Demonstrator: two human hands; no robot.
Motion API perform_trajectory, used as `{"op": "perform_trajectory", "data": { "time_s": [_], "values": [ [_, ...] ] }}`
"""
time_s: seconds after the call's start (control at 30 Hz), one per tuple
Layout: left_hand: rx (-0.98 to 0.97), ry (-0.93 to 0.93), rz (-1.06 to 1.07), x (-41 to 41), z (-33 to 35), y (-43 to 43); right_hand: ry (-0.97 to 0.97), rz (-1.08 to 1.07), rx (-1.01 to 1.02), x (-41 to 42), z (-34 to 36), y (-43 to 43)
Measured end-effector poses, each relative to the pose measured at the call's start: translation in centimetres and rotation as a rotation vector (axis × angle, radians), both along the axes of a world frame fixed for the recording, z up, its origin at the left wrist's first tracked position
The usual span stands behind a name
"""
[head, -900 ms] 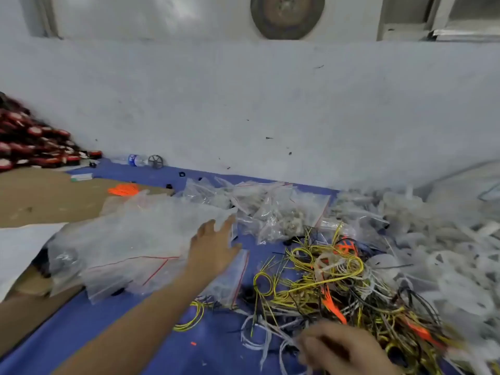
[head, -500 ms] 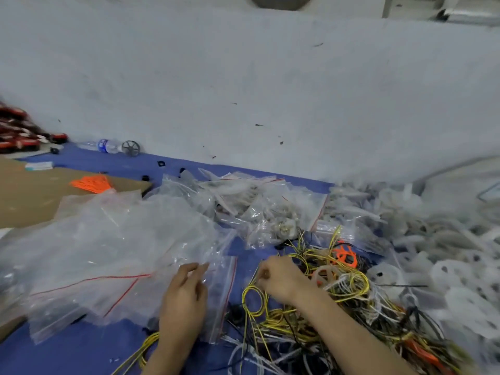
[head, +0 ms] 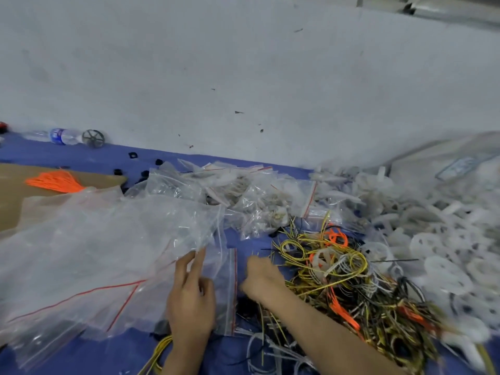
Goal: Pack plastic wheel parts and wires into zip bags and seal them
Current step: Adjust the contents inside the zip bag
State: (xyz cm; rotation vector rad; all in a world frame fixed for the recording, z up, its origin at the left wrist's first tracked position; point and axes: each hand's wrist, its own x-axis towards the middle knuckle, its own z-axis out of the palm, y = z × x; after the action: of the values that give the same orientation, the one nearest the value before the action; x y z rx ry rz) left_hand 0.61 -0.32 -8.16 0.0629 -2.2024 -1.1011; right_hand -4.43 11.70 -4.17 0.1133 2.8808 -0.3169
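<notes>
An empty clear zip bag (head: 224,288) with a red seal line lies on the blue cloth at the right edge of a heap of empty zip bags (head: 94,253). My left hand (head: 190,296) rests on that bag with its fingers straight. My right hand (head: 261,280) is just right of the bag's red edge, at the left rim of a tangle of yellow, black and orange wires (head: 338,272). Its fingers curl down round some wires and the fingertips are hidden. White plastic wheel parts (head: 438,247) are piled at the right.
Filled zip bags (head: 259,201) lie behind the wires near the white wall. Brown cardboard (head: 16,196) with orange ties (head: 54,181) is at the left. A water bottle (head: 63,136) and a dark wheel (head: 93,138) lie by the wall.
The view has tilted down and drawn closer. My right hand came up from the near edge into the wires, then shifted left toward the bag. My left hand drew back onto the bag's near edge.
</notes>
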Motion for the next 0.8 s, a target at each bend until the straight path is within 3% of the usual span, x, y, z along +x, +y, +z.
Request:
{"op": "perform_trajectory", "data": {
  "time_s": [0.07, 0.13, 0.2, 0.27, 0.37, 0.47, 0.53, 0.6, 0.7, 0.8],
  "values": [
    [-0.003, 0.008, 0.002, 0.1, 0.0, 0.0, 0.093, -0.097, -0.24, 0.3, 1.0, 0.5],
    [0.007, 0.021, 0.003, 0.3, -0.1, -0.1, 0.205, -0.226, -0.662, 0.7, 2.8, 1.3],
    [0.016, 0.019, 0.006, 0.3, -0.1, -0.1, 0.178, -0.376, -1.184, 1.3, 5.2, 2.5],
    [0.022, 0.019, 0.002, 0.3, -0.1, 0.0, 0.085, -0.448, -1.548, 2.1, 7.8, 4.4],
    [0.024, 0.025, -0.022, 0.4, 0.1, 0.2, 0.002, -0.459, -1.777, 3.7, 11.7, 8.3],
    [0.007, 0.033, -0.028, 0.5, 0.0, 0.2, 0.209, -0.395, -1.908, 5.1, 16.5, 12.1],
    [0.01, 0.021, -0.023, 0.3, -0.1, 0.2, 0.392, -0.311, -1.906, 6.0, 19.6, 14.4],
    [-0.008, 0.019, -0.018, 0.3, -0.3, 0.2, 0.575, -0.234, -1.699, 6.9, 21.8, 16.2],
    [-0.025, 0.025, -0.02, 0.4, -0.2, 0.4, 0.769, -0.156, -1.07, 7.6, 22.1, 17.5],
    [-0.012, 0.025, -0.024, 0.5, 0.0, 0.4, 0.618, 0.013, -0.478, 8.7, 18.4, 17.2]
  ]
}}
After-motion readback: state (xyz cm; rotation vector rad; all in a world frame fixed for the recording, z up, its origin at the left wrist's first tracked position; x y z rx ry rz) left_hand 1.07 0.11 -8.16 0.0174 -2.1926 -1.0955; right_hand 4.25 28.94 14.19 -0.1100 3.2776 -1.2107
